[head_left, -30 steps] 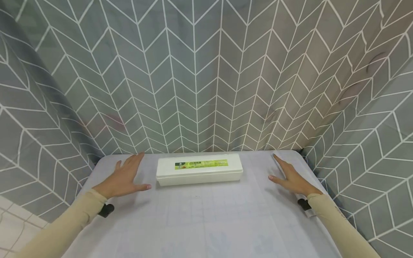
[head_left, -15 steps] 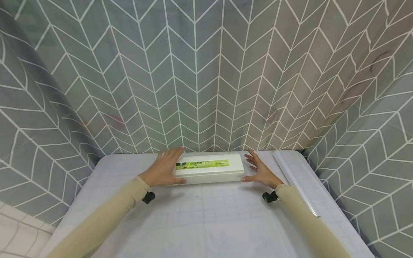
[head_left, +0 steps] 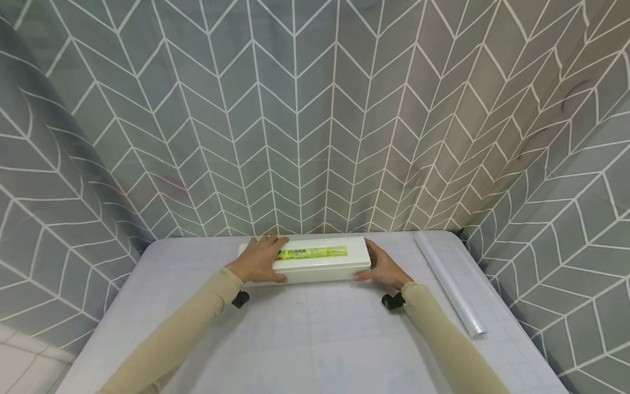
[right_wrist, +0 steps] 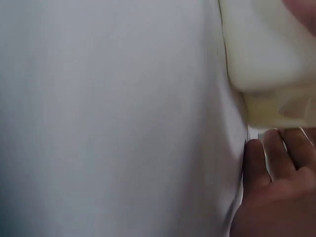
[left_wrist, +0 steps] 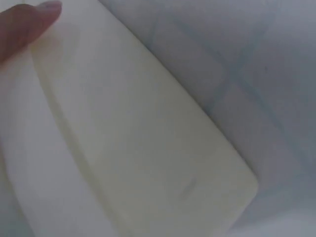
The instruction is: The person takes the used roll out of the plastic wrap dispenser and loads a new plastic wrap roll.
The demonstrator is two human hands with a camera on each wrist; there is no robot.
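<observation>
A long white lidded box [head_left: 322, 272] with a yellow-green label [head_left: 315, 253] lies across the far part of the table. My left hand [head_left: 258, 261] grips its left part, thumb on the front face and fingers over the lid. At the other end, my right hand [head_left: 384, 266] holds the box with the thumb at the front and the fingers around the end. In the left wrist view a thumb [left_wrist: 29, 24] touches the white box [left_wrist: 143, 128]. The right wrist view has fingers [right_wrist: 281, 158] beside the box's corner [right_wrist: 269, 54].
A long, shiny, translucent roll [head_left: 450, 284] lies slanting near the table's right edge. The table [head_left: 305, 339] has a pale cloth with faint blue lines. Grey curtains [head_left: 315, 120] with white chevron lines hang behind and at both sides.
Both hands have come inward from beside the box and taken hold of it. The box shows little movement. The roll on the right, earlier covered by the right arm, shows fully.
</observation>
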